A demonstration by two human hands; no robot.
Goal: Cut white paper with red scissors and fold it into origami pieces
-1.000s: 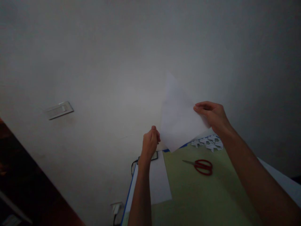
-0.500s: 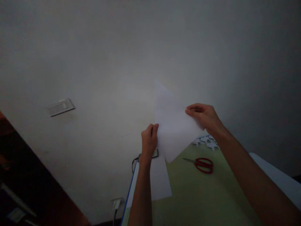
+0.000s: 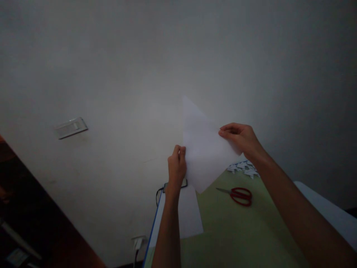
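A white sheet of paper is held up in the air over the table, tilted so one corner points up. My left hand is closed on its left edge, thumb near the top. On the upper right edge, my right hand pinches the paper between thumb and fingers. Red-handled scissors lie on the green tabletop below, blades toward the left. Behind my left forearm, more white paper rests on the table.
Small cut white paper pieces are heaped at the table's far edge. A dark phone-like device with a cable sits by the left corner. The wall carries a switch plate and a plugged socket. A white surface stands at right.
Almost nothing differs. Both hands keep their hold on the paper, and the whole view has shifted very slightly.
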